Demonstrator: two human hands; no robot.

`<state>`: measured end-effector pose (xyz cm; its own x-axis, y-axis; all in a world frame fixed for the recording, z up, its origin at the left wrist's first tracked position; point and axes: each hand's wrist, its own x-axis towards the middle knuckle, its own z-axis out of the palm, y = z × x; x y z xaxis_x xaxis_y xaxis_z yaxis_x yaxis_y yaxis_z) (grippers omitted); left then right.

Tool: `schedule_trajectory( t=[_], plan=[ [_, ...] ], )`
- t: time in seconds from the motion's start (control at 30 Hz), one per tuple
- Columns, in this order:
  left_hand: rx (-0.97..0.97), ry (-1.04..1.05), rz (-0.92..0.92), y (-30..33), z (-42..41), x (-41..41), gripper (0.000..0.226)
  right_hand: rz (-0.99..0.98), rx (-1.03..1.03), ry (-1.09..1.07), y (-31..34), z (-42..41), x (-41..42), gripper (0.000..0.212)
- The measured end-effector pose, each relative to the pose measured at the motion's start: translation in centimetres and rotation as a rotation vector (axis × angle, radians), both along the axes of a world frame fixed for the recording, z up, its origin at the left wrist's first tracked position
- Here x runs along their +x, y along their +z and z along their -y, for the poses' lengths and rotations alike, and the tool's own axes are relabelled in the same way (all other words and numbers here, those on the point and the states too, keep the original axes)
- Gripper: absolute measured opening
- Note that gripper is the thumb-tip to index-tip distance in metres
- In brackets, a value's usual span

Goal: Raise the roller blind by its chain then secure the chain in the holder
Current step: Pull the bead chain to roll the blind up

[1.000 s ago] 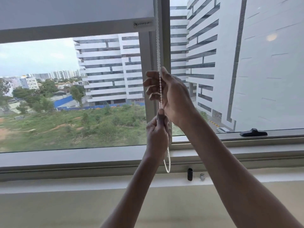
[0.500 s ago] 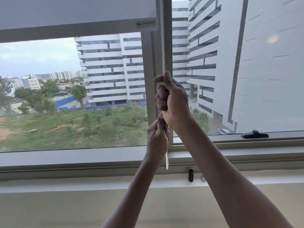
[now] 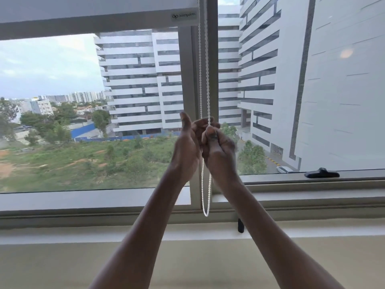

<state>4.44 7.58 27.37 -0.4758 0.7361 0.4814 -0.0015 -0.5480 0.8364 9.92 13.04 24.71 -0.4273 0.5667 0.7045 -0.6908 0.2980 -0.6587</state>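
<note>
The white roller blind (image 3: pixel 83 9) is rolled high, its bottom rail (image 3: pixel 87 26) near the top of the window. A white bead chain (image 3: pixel 203 69) hangs down the window post in two strands and ends in a loop (image 3: pixel 206 212) just above the sill. My right hand (image 3: pixel 220 151) is shut on the chain, thumb pinching the right strand at mid-window height. My left hand (image 3: pixel 186 149) is close beside it on the left, fingers stretched upward and apart, palm toward the chain. A small black chain holder (image 3: pixel 241 225) stands on the sill, partly hidden by my right forearm.
The grey window frame (image 3: pixel 93 200) and sill run across the view, with a beige wall ledge (image 3: pixel 62 257) below. A black window handle (image 3: pixel 321 174) sits on the right pane's lower frame. Buildings and green ground show outside.
My right hand has pulled the chain down to the level of my left hand. My left hand has let go and opened. The blind's bottom rail has risen a little.
</note>
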Motion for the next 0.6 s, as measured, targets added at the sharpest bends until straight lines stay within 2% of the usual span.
schedule_trajectory(
  t=[0.17, 0.37, 0.6],
  plan=[
    [-0.001, -0.093, -0.080, 5.1, 0.6, 0.8, 0.074, 0.047, -0.035, 0.074, -2.7, 0.6, -0.7, 0.039],
    [0.088, -0.048, 0.146, 4.9, -0.1, 1.9, 0.050, 0.064, -0.010, 0.096, -2.8, 0.0, -0.5, 0.037],
    [0.159, 0.011, 0.137, 4.5, -0.3, 2.1, 0.043, 0.080, -0.011, 0.117, -2.8, 0.0, -0.3, 0.037]
  ],
)
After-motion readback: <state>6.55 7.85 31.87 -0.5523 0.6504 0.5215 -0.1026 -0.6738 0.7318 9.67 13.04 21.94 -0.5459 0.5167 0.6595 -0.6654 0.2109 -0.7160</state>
